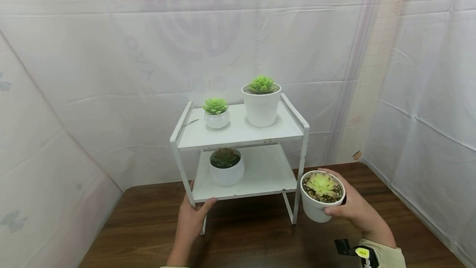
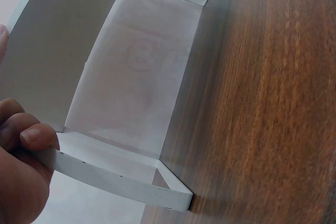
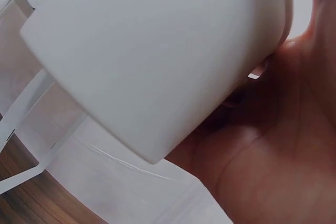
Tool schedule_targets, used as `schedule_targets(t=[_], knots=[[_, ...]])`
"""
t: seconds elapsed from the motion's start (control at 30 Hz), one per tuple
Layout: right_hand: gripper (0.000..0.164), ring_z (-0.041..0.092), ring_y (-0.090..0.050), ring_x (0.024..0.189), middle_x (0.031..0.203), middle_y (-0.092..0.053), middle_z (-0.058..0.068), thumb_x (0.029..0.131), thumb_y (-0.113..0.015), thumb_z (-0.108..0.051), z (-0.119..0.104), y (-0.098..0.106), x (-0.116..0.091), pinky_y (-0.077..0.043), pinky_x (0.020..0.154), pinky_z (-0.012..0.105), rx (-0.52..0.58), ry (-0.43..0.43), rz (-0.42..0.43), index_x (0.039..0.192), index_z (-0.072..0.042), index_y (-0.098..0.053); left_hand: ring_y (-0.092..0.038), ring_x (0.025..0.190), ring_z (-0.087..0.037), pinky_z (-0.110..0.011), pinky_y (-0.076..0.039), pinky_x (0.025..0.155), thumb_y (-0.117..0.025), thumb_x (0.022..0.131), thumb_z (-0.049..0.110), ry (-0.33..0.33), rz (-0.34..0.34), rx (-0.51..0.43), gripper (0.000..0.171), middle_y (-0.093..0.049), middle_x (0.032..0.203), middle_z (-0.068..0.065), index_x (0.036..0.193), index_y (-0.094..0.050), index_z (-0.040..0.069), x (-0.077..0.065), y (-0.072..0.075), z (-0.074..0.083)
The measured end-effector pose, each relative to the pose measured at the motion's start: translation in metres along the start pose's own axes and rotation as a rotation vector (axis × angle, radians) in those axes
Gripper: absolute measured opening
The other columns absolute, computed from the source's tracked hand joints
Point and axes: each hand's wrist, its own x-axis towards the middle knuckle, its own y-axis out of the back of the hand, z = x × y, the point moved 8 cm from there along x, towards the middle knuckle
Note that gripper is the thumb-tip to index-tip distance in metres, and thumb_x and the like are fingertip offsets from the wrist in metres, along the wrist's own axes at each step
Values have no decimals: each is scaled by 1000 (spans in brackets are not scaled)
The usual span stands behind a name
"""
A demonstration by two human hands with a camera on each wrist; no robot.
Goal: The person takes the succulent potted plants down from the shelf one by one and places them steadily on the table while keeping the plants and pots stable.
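My right hand (image 1: 349,202) grips a white pot with a pale yellow-green succulent (image 1: 322,189) by its rim, just right of the shelf's front right leg. The white pot (image 3: 157,56) fills most of the right wrist view, raised off the table. With its fingers curled round the front left leg, my left hand (image 1: 193,214) holds the white two-tier shelf (image 1: 260,168) at its lower board; the thumb lies along that board's front edge. In the left wrist view the curled fingers (image 2: 38,136) wrap the white metal frame (image 2: 121,179).
On the top board stand a small potted succulent (image 1: 217,117) at left and a taller one (image 1: 262,106) at right. A round pot with a dark succulent (image 1: 227,171) sits left on the lower board. Brown wooden table (image 1: 245,243) below; pale curtains (image 1: 111,73) hang behind and beside.
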Motion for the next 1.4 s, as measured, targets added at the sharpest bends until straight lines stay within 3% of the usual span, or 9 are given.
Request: schedule_targets(t=[1.13, 1.4], knots=[[82, 4, -54, 112, 131, -51, -5, 77, -71, 5, 21, 16, -2, -47, 89, 19, -78, -75, 145, 147, -2, -27, -41, 138, -34, -56, -38, 107, -77, 77, 50, 9, -7, 3, 103, -37, 153, -14, 154, -22, 10, 1, -1, -2], [83, 4, -55, 111, 130, -51, -5, 78, -70, 6, 26, 19, -1, -48, 88, 19, -72, -91, 170, 147, 0, -25, -39, 139, -34, -54, -38, 107, -78, 79, 44, -7, -4, -16, 100, -37, 153, -15, 154, -21, 10, 0, -1, -2]])
